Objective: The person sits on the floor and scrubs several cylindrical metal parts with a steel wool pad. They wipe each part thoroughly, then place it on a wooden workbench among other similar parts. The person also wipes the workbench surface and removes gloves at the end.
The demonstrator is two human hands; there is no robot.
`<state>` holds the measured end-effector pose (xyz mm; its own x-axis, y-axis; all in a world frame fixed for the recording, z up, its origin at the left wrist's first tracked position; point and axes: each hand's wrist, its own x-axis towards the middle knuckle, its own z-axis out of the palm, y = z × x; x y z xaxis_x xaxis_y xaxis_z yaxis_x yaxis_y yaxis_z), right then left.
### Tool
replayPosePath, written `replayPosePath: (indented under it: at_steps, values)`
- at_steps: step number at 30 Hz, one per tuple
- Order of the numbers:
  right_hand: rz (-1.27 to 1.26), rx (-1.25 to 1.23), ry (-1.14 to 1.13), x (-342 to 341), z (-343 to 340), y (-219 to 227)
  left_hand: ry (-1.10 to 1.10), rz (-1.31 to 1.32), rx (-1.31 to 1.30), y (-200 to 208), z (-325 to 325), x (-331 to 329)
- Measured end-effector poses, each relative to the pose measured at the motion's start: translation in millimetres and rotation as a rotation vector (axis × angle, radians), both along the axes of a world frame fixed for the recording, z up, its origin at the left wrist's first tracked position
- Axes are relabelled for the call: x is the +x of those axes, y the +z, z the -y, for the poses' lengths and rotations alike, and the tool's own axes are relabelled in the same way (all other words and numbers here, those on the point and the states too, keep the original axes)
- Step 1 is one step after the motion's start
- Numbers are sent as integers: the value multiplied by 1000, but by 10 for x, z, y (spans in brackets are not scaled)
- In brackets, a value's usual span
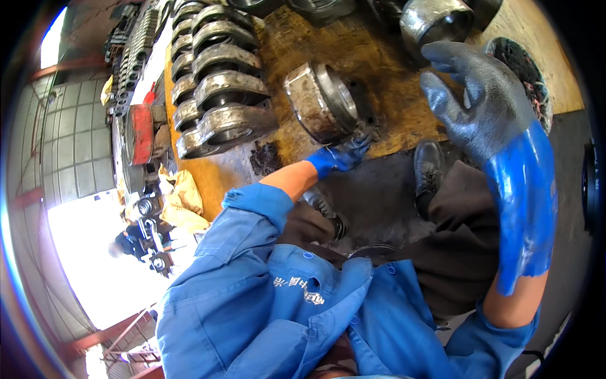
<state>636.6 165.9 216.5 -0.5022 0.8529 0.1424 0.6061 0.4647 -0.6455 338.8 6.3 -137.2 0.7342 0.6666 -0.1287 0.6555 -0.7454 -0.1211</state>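
Note:
A thick, worn steel ring [310, 101] lies tilted on the stained, yellowish bench top, its round opening toward the right. Close to its lower edge, at the front of the bench, is my left hand [344, 155] in a blue glove. Its fingers look curled in beside some dark, crumbly grime [371, 131]; whatever they may hold is too small to make out. My right hand [483, 95], in a long blue glove with a grey-black coated palm, is raised over the bench's right side. Thumb and fingers stand apart with nothing between them.
Rows of curved steel shells [227, 88] stand at the left of the bench. More steel rings [435, 25] sit along the far side. A round container [545, 104] with dark contents is behind my right hand. A red part [140, 134] and yellow cloth [183, 199] lie left.

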Motion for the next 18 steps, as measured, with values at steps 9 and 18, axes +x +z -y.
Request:
replayPosePath:
  at_steps: [9,18]
  values:
    - [86,-67,43,66,-135,-71,228,116,-505,-693,-76,56]
    - [208,-80,104,-180,-110,-155,248,28,-425,119,38,-76]
